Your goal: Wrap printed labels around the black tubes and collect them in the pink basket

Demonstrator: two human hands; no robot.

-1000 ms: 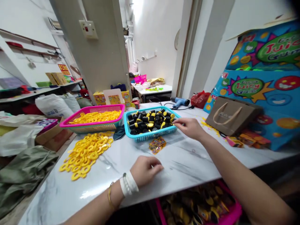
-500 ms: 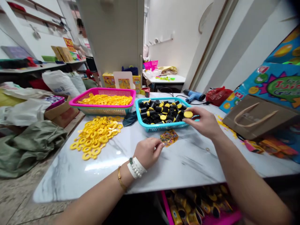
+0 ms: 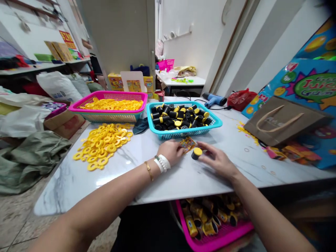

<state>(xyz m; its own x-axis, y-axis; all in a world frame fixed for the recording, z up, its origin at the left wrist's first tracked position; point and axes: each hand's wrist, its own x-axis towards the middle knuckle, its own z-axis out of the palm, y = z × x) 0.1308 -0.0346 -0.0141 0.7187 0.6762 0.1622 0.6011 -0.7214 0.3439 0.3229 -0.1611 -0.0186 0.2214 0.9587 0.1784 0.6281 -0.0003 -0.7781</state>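
- Brought nearer since the earlier frame: a yellow-topped black cylinder [image 3: 196, 153], at half-open fingertips of the right hand [image 3: 219, 161] (hold unclear).
- Left hand [image 3: 170, 153], fingers curled at the printed sheet [image 3: 188, 143], grip hidden.
- Far side: blue basket [image 3: 181, 134].

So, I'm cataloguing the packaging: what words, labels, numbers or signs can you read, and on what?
"Juicy Gum": blue box; smaller wording above unclear.
Too small or blurred to read:
red wall sign
paper bag
white sack
yellow boxes
printed sheet
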